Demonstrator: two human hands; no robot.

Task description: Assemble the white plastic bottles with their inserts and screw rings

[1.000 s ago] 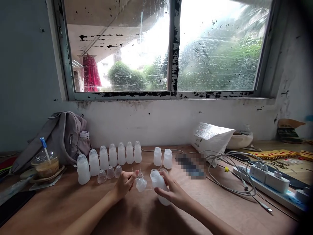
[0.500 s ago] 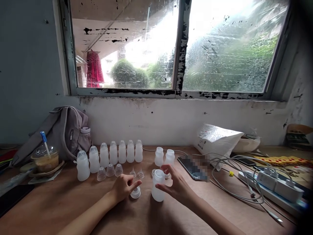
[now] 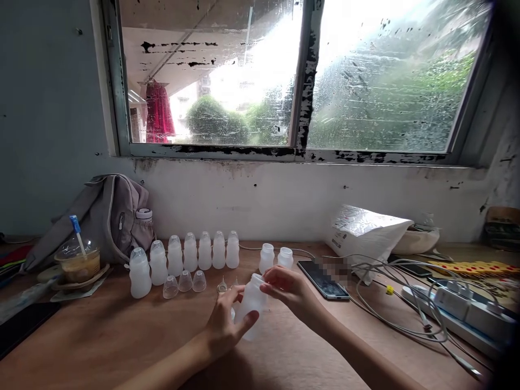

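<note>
A frosted baby bottle (image 3: 252, 300) with no cap leans to the right just in front of me, over the table. My right hand (image 3: 286, 287) pinches its neck near the open rim. Around the bottle's lower left side curves my left hand (image 3: 223, 325), thumb across the front and fingers at the far side. Behind the left hand lie small clear teats (image 3: 221, 287), partly covered by the fingers. Clear dome caps (image 3: 184, 281) stand in a short row to the left. Two more open bottles (image 3: 267, 258) stand upright behind the right hand.
Several capped bottles (image 3: 175, 255) line the table's back left, near a grey backpack (image 3: 117, 216) and a drink cup (image 3: 79, 262). To the right are a phone (image 3: 323, 280), a white bag (image 3: 365, 233), tangled cables (image 3: 361, 292) and a power strip (image 3: 455, 311).
My left hand has moved from the table by the white ring to the bottle. The bottle has gone from upright to tilted, and my right hand has shifted up to its neck.
</note>
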